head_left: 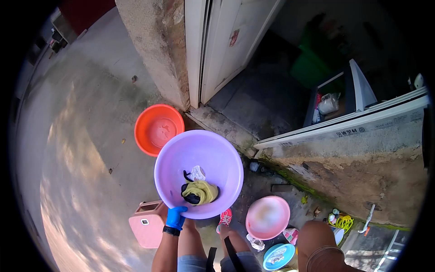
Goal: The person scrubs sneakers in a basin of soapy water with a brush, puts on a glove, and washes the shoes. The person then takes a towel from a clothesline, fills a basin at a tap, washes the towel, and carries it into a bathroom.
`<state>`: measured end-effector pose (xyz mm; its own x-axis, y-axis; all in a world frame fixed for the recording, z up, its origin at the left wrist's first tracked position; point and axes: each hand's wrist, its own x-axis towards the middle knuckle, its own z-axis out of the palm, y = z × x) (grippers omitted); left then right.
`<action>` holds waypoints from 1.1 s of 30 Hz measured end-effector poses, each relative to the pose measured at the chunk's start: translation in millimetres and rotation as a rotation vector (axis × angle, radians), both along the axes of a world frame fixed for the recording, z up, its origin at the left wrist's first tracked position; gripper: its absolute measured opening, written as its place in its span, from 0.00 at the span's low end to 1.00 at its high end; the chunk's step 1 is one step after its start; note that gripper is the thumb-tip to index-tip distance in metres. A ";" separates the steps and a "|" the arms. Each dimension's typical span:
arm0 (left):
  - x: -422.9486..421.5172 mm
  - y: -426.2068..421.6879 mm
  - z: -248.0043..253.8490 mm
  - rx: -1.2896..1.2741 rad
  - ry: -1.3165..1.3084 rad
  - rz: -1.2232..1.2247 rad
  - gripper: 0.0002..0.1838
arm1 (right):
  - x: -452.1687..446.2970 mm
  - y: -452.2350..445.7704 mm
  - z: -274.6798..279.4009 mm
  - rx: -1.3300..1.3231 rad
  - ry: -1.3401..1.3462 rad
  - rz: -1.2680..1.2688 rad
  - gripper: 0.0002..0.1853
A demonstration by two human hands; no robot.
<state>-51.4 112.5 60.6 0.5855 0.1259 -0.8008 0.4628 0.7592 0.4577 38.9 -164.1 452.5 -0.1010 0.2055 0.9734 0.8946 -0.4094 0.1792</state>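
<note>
A large purple basin (pixel 217 158) is held up in front of me by my left hand (pixel 176 218), which wears a blue glove and grips the near rim. Inside the basin lies a yellow-green cloth item with dark parts (pixel 203 192), bunched near the close side. My right arm shows at the lower right, but its hand is not visible. Beyond the purple basin, an orange basin (pixel 158 129) rests on the ground. To the right, a pink basin (pixel 268 217) holds cloudy, foamy water.
A pink box-like item (pixel 147 229) stands at the lower left. A blue basin (pixel 278 257) and a yellow-green coil (pixel 343 222) are at the lower right. The wall corner (pixel 167 54), white door (pixel 235 41) and low wall (pixel 353 167) bound the far and right sides.
</note>
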 end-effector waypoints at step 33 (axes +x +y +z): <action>207.9 -69.4 -197.3 0.039 0.163 -1.041 0.25 | 58.6 23.7 -599.6 0.199 2.572 -0.619 0.23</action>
